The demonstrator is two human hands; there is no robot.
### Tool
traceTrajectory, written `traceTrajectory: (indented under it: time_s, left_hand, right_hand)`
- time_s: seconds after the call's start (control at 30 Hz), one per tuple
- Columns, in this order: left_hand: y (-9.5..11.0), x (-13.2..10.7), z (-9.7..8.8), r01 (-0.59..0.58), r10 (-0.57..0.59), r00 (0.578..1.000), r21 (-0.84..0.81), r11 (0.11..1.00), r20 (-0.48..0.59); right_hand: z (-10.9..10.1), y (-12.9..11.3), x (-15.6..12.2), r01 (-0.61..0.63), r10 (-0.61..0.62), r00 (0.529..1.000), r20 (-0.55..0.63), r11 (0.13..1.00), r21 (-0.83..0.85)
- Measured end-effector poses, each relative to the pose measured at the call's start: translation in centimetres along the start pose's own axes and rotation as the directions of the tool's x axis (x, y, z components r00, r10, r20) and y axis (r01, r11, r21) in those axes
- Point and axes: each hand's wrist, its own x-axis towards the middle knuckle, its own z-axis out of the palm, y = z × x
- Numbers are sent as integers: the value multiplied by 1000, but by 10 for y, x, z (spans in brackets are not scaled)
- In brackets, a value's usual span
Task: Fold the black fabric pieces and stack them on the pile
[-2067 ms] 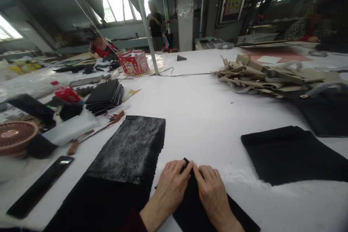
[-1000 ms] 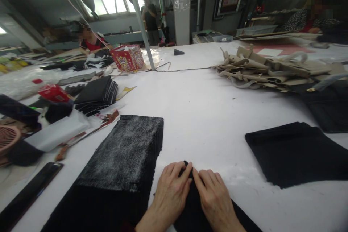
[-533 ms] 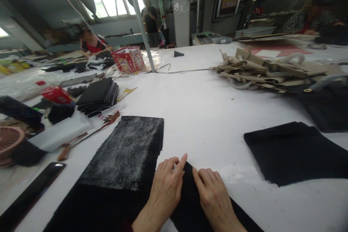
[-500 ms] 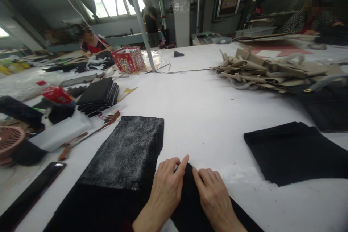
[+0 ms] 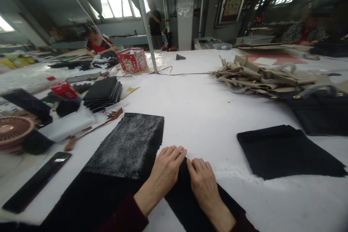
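Note:
My left hand (image 5: 164, 173) and my right hand (image 5: 201, 183) lie side by side on a black fabric strip (image 5: 187, 203) at the near edge of the white table (image 5: 201, 105). The fingers of both hands are stretched out and pressed flat on the strip's far end, fingertips close together. Just left of my left hand stands a thick stack of black fabric pieces (image 5: 127, 145) with a greyish top. A flat pile of black fabric (image 5: 285, 150) lies to the right, apart from my hands.
A black ruler-like bar (image 5: 35, 183) and a pink fan (image 5: 13, 130) sit at the left. A stack of black pieces (image 5: 104, 92), a red box (image 5: 132, 61) and beige bag parts (image 5: 266, 76) lie farther off. Other people work at the far tables.
My hands stayed on the strip's far end. The left fingers, pinched at the tip earlier, now lie flat. The view shifted slightly.

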Motion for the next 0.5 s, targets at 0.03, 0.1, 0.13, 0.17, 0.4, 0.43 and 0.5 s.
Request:
traceTrajectory:
  time_s: [0.03, 0.1, 0.13, 0.17, 0.4, 0.43, 0.5]
  left_hand:
    - [1, -1, 2, -19, 19, 999, -16, 1000, 30]
    - [1, -3, 6, -25, 27, 997, -29, 999, 74]
    - [1, -5, 9, -17, 20, 997, -29, 999, 78]
    - [-1, -6, 11, -9, 11, 997, -29, 1000, 73]
    - [-6, -11, 15, -7, 7, 999, -1, 1000, 50]
    - [-5, -10, 14, -10, 10, 999, 10, 1000, 52]
    - [-4, -9, 12, -24, 22, 998, 27, 999, 62]
  right_hand:
    - [1, -1, 3, -6, 6, 1000, 5, 1000, -7]
    - [1, -1, 9, -12, 12, 1000, 11, 1000, -7]
    - [1, 0, 11, -13, 13, 1000, 10, 1000, 3]
    - [1, 1, 11, -15, 15, 1000, 8, 1000, 24]
    - [2, 12, -1, -23, 31, 999, -37, 979, 204]
    - [2, 12, -3, -23, 32, 999, -38, 978, 206]
    - [1, 13, -7, -31, 40, 998, -39, 978, 207]
